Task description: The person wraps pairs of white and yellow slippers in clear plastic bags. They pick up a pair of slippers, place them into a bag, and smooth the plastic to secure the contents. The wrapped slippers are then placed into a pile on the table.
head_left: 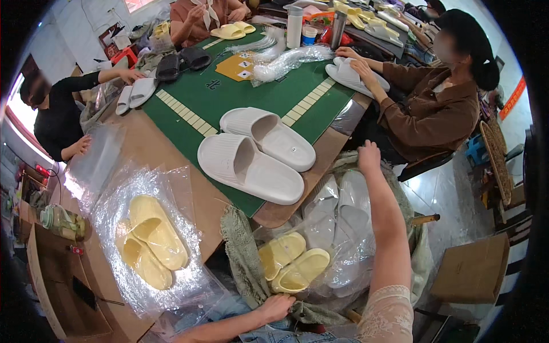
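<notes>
Closed fingers of the left hand (277,307) bunch the near rim of the woven sack (243,243), while those of the right hand (369,155) bend at its far rim; whether the right pinches cloth, I cannot tell. Just beyond the sack, a table corner with a green top (274,97) stands close against it, bearing a large pair of whitish slippers (246,171); farther off lie rows of cream tiles (186,114) and a heap of clear plastic bags (291,63). Beyond the sack and to its right, a seated co-worker in brown (429,108) crowds that side, both hands on a white slipper (343,71). A cardboard box (472,268) sits on the floor to the sack's right. Left of the sack, another yellow pair (157,243) lies on clear plastic on the cardboard-covered surface. The right arm stretches nearly straight over the sack's right part, hiding some of it; the left forearm comes in low from the left, along its near side. Inside the open sack, yellow slippers (301,273) in clear plastic lie toward its near left, with greyish-white slippers (351,200), also under plastic, beside them toward its far right.
</notes>
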The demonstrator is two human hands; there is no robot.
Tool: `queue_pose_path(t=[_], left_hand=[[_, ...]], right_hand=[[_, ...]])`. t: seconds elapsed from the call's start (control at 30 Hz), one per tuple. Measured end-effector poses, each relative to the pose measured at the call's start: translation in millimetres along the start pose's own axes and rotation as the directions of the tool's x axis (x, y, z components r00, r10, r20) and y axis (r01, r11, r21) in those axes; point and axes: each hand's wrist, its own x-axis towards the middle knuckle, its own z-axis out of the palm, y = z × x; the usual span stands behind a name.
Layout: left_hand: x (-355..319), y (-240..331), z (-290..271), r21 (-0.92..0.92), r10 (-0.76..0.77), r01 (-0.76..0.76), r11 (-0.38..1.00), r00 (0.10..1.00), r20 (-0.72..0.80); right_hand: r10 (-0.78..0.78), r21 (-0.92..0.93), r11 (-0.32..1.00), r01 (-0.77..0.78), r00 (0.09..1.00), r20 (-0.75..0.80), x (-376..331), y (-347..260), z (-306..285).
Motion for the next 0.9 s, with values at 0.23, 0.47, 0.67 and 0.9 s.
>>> queue_pose_path(t=[0.23,0.47,0.67,0.9], left_hand=[[0.3,-3.4,-2.1,-0.03,0.137,-0.139,0.99,0.989,-0.054],[-26.7,13.0,-19.1,-0.199,0.182,-0.224,0.954,0.961,-0.209],[-71.9,54.5,-75.3,-0.222,0.435,-0.523,0.823,0.831,-0.347],[-52.5,39.7,-56.8,-0.063,0.189,-0.194,0.979,0.979,-0.077]], right_hand=[[0.636,0.822,0.475,-0.315,0.768,-0.073,-19.8,11.0,96.4],[0.421,0.755,0.631,0.179,0.738,-0.528,-32.8,19.3,-56.2],[0.324,0.607,0.782,0.14,0.741,-0.589,-36.7,27.6,-134.7],[0.077,0.603,0.794,0.076,0.971,-0.225,-45.8,45.4,-74.6]])
